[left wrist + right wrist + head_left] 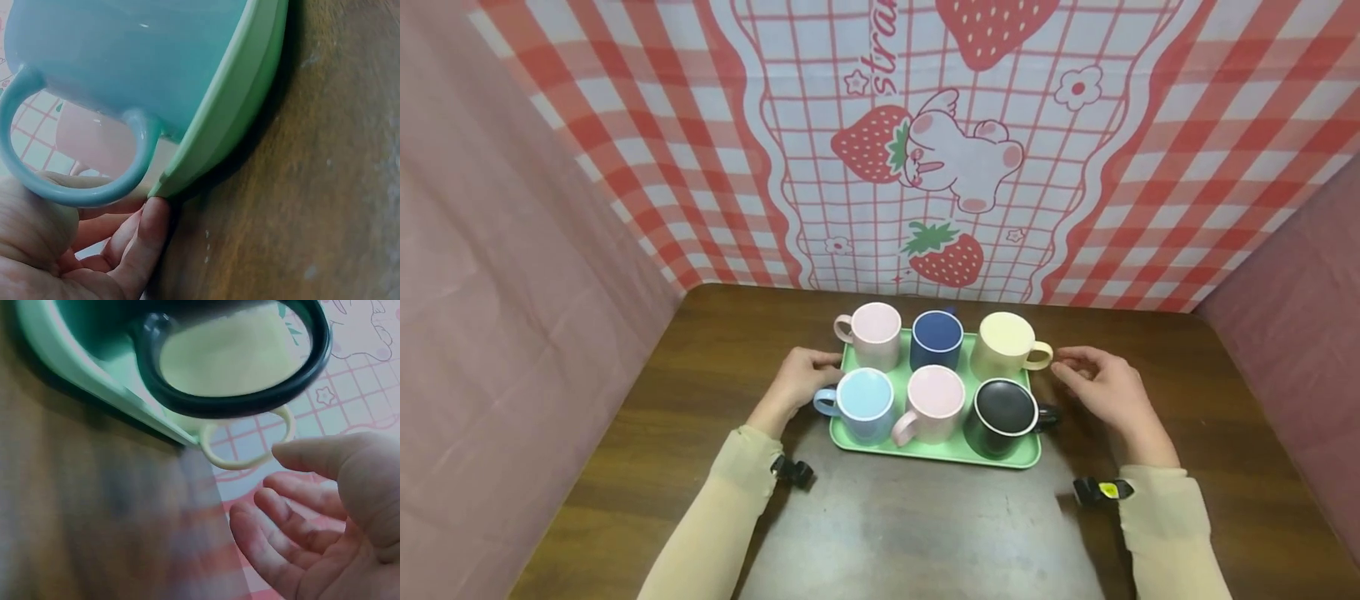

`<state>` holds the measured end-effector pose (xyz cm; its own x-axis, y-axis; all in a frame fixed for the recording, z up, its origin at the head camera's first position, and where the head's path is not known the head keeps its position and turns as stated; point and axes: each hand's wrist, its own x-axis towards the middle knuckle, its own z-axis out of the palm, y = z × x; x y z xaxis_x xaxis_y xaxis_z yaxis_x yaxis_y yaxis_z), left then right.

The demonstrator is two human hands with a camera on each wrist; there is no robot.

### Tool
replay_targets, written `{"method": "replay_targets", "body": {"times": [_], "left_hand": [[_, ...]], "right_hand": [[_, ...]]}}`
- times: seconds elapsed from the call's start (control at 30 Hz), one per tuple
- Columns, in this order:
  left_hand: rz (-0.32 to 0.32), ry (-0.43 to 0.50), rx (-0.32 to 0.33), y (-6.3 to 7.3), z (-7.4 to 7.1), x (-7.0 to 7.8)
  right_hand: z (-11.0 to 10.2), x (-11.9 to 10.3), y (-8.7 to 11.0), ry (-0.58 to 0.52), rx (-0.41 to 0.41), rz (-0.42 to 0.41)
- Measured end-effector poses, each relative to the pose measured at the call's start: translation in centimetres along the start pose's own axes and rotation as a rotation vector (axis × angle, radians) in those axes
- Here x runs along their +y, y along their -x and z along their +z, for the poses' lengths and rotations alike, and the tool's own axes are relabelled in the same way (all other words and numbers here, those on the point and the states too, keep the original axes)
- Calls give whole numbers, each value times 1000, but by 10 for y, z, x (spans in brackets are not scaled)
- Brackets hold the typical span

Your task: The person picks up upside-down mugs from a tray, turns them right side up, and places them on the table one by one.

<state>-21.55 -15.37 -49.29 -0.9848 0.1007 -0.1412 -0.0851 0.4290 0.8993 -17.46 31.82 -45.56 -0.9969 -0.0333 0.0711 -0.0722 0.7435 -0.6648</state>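
Observation:
A light green tray on the wooden table bears several mugs in two rows. Its left rim is pinched by my left hand, beside the light blue mug. In the left wrist view, fingertips meet the tray's edge below the blue handle. My right hand is off the tray's right end, fingers loosely bent and holding nothing. Nearest to it is the handle of the yellow mug; the black mug stands in front of that. In the right wrist view, the thumb is close to the yellow handle.
A pink mug and a dark blue mug fill the back row, and another pink mug is front middle. Behind the wooden table hangs a strawberry-print cloth. Pink curtains flank both sides.

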Motion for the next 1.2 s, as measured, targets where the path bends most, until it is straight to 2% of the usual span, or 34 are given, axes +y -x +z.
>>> {"method": "replay_targets", "body": {"times": [0.13,0.27,0.5,0.7,0.87,1.2], "left_hand": [[5,-9,5,2,-1,0],[7,-13,-2,4,-3,-1],[4,-13,-21,4,-1,-2],[2,-29,-13,2,0,-1],[-2,-43,-13,1,0,0],[-3,-45,-12,2,-3,2]], "right_hand": [[1,-1,-9,72,51,-141],[7,-1,-15,87,68,-207],[11,-3,-16,112,153,-205],[15,-6,-16,110,190,-210],[17,-10,-16,147,231,-264],[16,-13,-18,200,219,-249]]}}
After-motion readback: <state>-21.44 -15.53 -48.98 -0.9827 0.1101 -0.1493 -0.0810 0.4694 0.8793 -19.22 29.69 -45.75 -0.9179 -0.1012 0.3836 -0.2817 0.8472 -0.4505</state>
